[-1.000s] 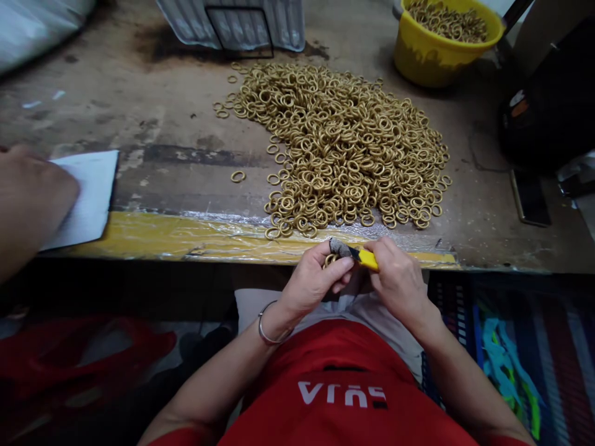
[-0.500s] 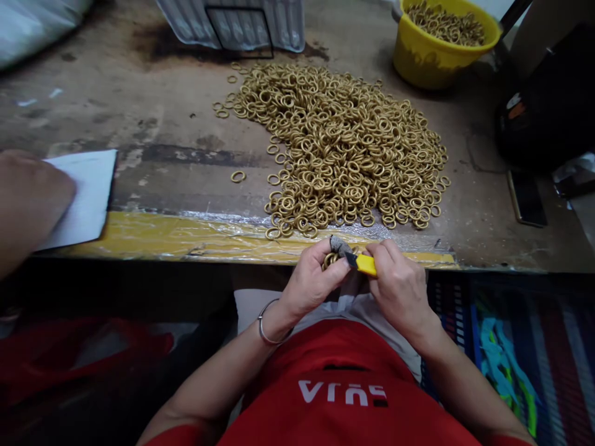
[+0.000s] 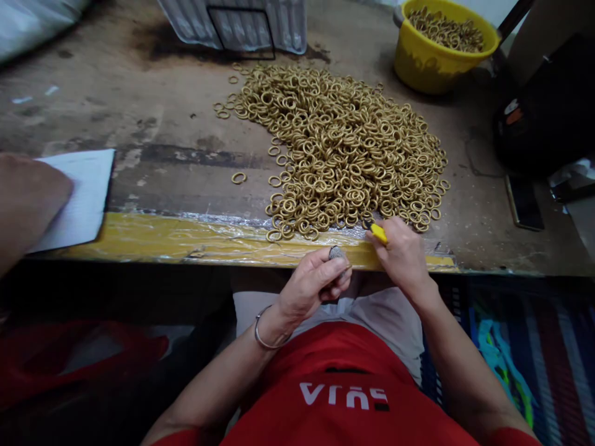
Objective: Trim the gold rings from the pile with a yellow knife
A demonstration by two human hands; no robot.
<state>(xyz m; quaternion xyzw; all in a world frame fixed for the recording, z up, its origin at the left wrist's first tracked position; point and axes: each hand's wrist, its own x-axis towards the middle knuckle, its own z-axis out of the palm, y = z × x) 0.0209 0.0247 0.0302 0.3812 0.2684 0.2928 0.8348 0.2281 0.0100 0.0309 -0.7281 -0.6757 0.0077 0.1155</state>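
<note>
My left hand [image 3: 316,277] is closed in front of the table edge, with a grey cover [image 3: 336,253] on one finger. A sliver of a gold ring [image 3: 348,267] shows at its fingertips; whatever else lies in the palm is hidden. My right hand [image 3: 403,254] grips a yellow utility knife [image 3: 379,233], most of its handle covered by the fingers. The knife's dark tip is at the front edge of a large pile of gold rings [image 3: 344,148]. One loose ring [image 3: 238,178] lies left of the pile.
A yellow bucket [image 3: 427,65] with more rings stands at the back right. Behind the pile is a translucent ribbed container [image 3: 237,28]. A phone [image 3: 524,201] lies at right. Another person's hand [image 3: 32,198] rests on white paper [image 3: 93,186] at left.
My right hand has moved the knife up and away from my left hand to the pile's front edge. My left fingers have closed over the rings that showed there before.
</note>
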